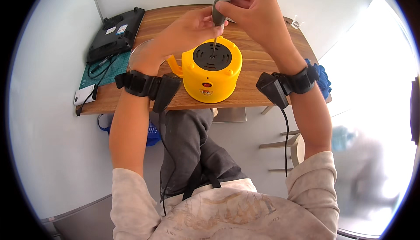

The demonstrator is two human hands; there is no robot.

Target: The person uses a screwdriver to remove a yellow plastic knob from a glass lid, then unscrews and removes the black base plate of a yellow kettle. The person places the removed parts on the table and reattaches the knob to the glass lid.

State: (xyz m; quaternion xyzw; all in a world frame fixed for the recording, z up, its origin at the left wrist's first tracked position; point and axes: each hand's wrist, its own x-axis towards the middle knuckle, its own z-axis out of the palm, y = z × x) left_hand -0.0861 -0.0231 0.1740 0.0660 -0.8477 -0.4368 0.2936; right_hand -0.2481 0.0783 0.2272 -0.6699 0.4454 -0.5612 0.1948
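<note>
A yellow appliance [197, 79] with a side handle stands on the table, its round black slotted plate [204, 59] facing up. A screwdriver [218, 15] with a dark grey handle is upright above it, its thin shaft reaching down to the middle of the plate. My right hand [254, 7] grips the top of the screwdriver handle between thumb and fingers. Around the lower end of the same handle, my left hand [187, 29] is closed, its fingers partly hidden behind it. A small red part and a sticker show on the appliance's front.
On the left of the wooden table [258, 75] are a black device [114, 36], a green cutting mat [107, 74], cables and a white power bank [85, 94]. Blue cloth [323, 80] lies at the right edge. A stool [297, 149] stands below right. Cables hang from both wrist straps.
</note>
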